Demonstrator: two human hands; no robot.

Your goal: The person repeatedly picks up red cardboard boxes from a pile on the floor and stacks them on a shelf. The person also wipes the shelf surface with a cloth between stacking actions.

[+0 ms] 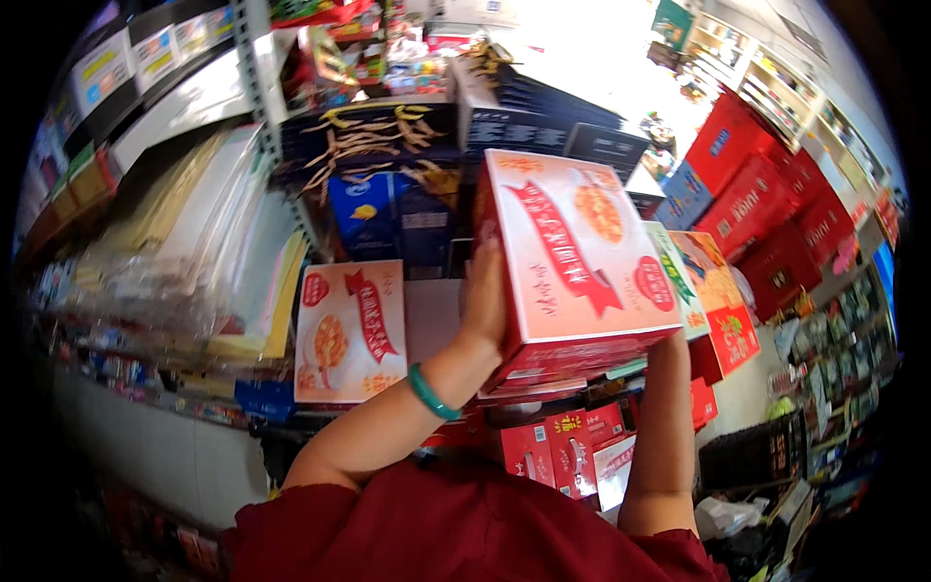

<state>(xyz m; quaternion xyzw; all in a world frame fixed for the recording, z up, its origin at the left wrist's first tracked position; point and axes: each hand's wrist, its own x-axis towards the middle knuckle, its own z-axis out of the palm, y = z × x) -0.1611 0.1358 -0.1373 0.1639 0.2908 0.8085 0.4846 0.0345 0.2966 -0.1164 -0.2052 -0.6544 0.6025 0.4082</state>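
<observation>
One hand, the left, grips the left side of a tilted pink-and-red box straight ahead, while the right hand, its forearm raised, hides behind the near right corner, grip unclear, a matching box lying leftward.

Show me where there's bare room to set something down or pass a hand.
A narrow white patch is bare between the resting pink carton and the left hand, below blue packages. Tiled floor shows left of the maroon shirt. Crowded: red handled boxes below the held carton in frame, plastic-wrapped sheets at left.
</observation>
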